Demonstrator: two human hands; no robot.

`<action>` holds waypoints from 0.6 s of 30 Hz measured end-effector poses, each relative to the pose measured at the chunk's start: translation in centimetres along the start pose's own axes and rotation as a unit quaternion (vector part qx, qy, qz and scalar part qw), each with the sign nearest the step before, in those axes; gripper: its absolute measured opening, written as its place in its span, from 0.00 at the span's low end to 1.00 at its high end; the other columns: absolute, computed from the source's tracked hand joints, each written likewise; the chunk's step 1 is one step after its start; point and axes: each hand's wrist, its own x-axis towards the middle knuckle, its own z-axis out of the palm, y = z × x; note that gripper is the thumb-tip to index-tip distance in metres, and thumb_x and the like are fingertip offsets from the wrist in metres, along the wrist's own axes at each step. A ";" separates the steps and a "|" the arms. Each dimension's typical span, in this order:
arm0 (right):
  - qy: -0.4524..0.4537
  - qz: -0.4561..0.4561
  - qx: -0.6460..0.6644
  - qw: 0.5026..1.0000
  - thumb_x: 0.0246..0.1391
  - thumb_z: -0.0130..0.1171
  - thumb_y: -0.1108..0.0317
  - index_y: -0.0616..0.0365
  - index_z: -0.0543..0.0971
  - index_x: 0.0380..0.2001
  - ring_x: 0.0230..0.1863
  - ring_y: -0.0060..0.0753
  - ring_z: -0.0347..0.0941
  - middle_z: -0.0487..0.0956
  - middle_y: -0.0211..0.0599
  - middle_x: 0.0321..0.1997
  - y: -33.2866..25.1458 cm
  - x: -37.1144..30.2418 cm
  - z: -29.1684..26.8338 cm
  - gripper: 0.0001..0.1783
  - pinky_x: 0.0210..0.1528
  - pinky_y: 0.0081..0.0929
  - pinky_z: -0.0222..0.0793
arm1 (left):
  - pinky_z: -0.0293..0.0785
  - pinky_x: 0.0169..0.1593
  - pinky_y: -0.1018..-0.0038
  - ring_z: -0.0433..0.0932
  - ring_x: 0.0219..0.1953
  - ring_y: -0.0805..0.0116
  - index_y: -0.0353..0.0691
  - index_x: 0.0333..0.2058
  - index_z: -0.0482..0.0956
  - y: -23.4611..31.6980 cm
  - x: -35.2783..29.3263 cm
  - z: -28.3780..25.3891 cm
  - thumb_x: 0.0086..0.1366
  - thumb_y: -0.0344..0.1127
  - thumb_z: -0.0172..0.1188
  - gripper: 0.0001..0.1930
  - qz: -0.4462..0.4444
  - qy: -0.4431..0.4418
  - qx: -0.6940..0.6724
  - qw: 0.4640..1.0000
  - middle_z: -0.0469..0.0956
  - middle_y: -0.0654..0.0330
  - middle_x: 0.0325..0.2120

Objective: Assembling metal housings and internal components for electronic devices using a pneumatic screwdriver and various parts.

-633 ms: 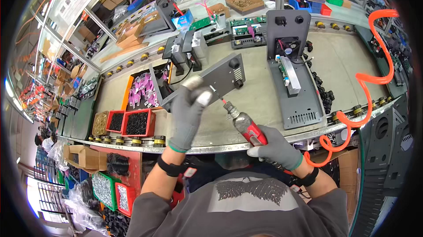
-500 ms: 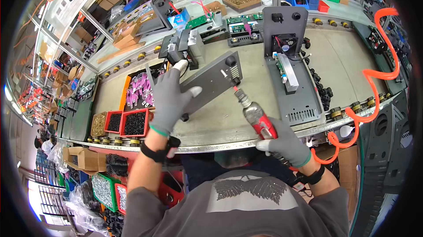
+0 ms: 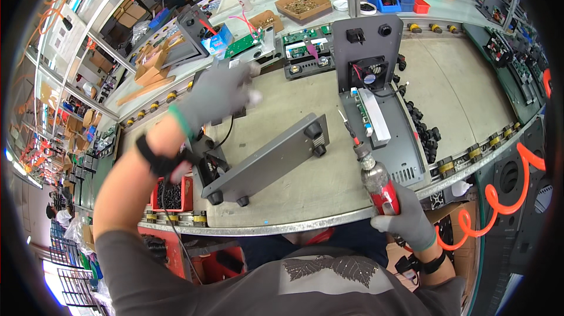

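Note:
A red and silver air screwdriver [image 3: 376,178] is gripped in my right hand [image 3: 411,217]; its bit points up and away, beside a dark grey chassis [image 3: 405,157] that carries a fan and a circuit board. My gloved left hand [image 3: 220,95] is motion-blurred, its thumb and fingers apart with nothing visible between them. It is over the far left of the bench, covering most of the black parts there. Between the hands, a second grey metal chassis [image 3: 270,160] stands on its side, black rubber feet toward me. A black cable runs behind its left end.
Circuit boards [image 3: 308,51] lie along the bench's far side. A red bin [image 3: 187,194] of small black parts sits at the left. Black parts [image 3: 427,134] line the right chassis. An orange coiled hose [image 3: 490,210] hangs at the right. Rollers [image 3: 474,151] edge the bench.
My left hand has moved from above the left chassis toward the far left. My right hand has drawn the screwdriver away from that chassis, to the right. The view has shifted too.

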 end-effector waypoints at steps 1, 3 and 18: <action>0.000 0.002 -0.005 1.000 0.38 0.73 0.67 0.61 0.76 0.40 0.30 0.21 0.65 0.72 0.28 0.28 0.0 0.2 -0.2 0.24 0.36 0.25 0.66 | 0.76 0.57 0.63 0.81 0.52 0.53 0.41 0.60 0.73 0.3 4.2 -0.7 0.62 0.46 0.69 0.31 0.049 0.015 0.104 0.993 0.81 0.48 0.50; 0.002 -0.010 -0.020 1.000 0.38 0.74 0.66 0.62 0.76 0.40 0.29 0.21 0.65 0.72 0.28 0.27 0.1 0.7 -0.5 0.25 0.34 0.26 0.66 | 0.76 0.55 0.57 0.80 0.53 0.47 0.43 0.61 0.73 0.5 10.6 -0.1 0.60 0.49 0.68 0.33 0.139 0.054 0.178 0.973 0.82 0.47 0.49; -0.057 -0.048 -0.118 0.990 0.40 0.78 0.60 0.63 0.77 0.40 0.28 0.33 0.75 0.78 0.40 0.28 -0.3 3.6 -1.4 0.27 0.36 0.32 0.72 | 0.76 0.52 0.60 0.82 0.49 0.50 0.44 0.62 0.70 0.2 29.1 6.9 0.64 0.49 0.65 0.31 0.124 0.070 0.076 0.987 0.82 0.47 0.46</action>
